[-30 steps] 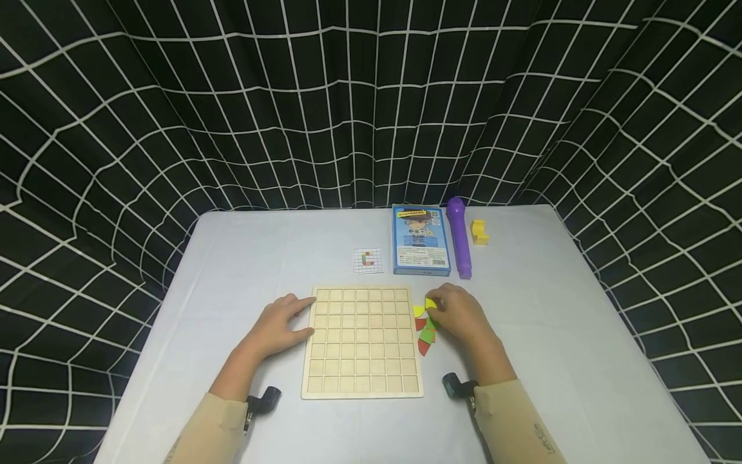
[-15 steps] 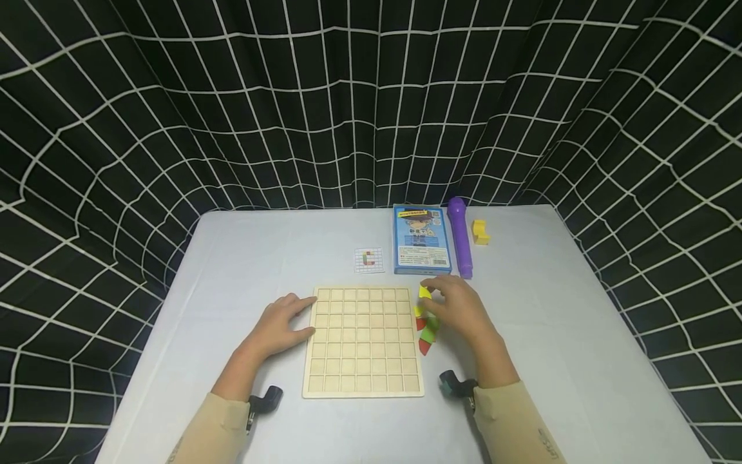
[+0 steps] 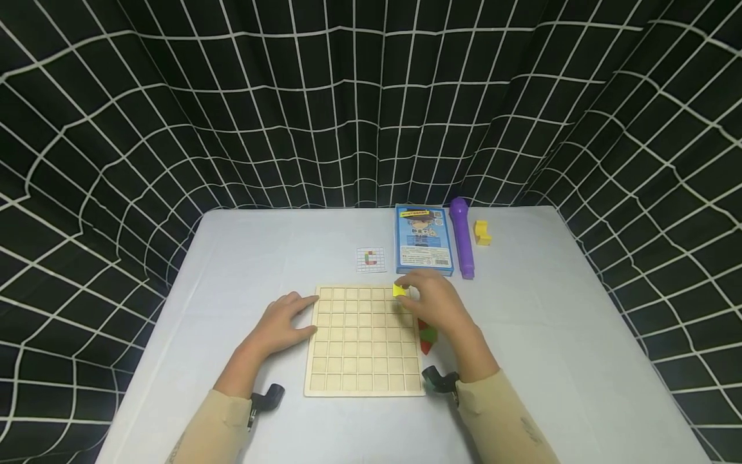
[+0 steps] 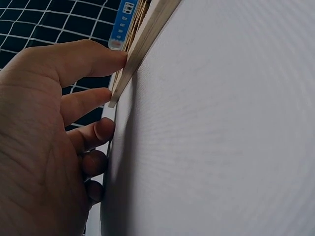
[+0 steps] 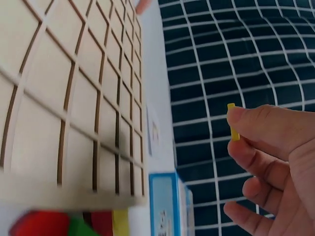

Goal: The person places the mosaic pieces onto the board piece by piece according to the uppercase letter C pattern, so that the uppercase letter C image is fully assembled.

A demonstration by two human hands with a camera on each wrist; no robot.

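Note:
My right hand (image 3: 436, 301) pinches a thin yellow tile (image 3: 397, 290) between thumb and forefinger, held above the upper right corner of a square wooden grid board (image 3: 365, 341). Edge-on, the same yellow tile (image 5: 233, 122) shows in the right wrist view, apart from the board. On the other side, my left hand (image 3: 278, 327) touches the board's left edge with thumb and forefinger; its other fingers bend loosely in the left wrist view. Red and green tiles (image 3: 429, 334) lie by the board's right edge, partly hidden under my right hand. Another yellow tile (image 5: 120, 222) lies among them.
Behind the board lies a small card (image 3: 371, 259) printed with a coloured shape on a grid. A blue box (image 3: 424, 240), a purple microphone-shaped stick (image 3: 462, 240) and a yellow block (image 3: 482, 233) stand farther back. Black cloth with white lines (image 3: 371, 96) surrounds the white table.
My right hand has lifted the yellow tile from the pile and carried it left, over the board's upper right corner. My left hand stays at the board's left edge.

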